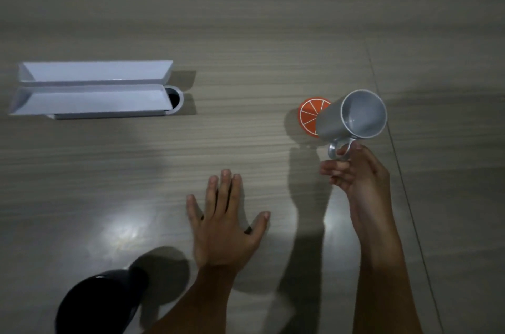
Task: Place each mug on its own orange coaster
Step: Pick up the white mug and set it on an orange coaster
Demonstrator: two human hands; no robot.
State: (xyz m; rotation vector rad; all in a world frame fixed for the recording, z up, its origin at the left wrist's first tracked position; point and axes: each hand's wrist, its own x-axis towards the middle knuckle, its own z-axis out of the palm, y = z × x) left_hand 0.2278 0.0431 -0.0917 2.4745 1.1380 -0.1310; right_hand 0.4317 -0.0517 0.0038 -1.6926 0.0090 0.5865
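My right hand (355, 169) grips the handle of a grey mug (352, 115), which is tilted with its opening toward me. The mug hangs over an orange coaster (310, 113) with white orange-slice lines, covering the coaster's right part; I cannot tell whether the mug's base touches it. My left hand (226, 221) lies flat on the wooden table, fingers spread, holding nothing, to the lower left of the coaster. A dark mug (98, 303) stands at the bottom left near the table's front edge.
A white two-trough holder (93, 87) lies at the left, with a round rimmed opening (175, 100) at its right end. A seam (396, 156) in the table runs diagonally on the right side.
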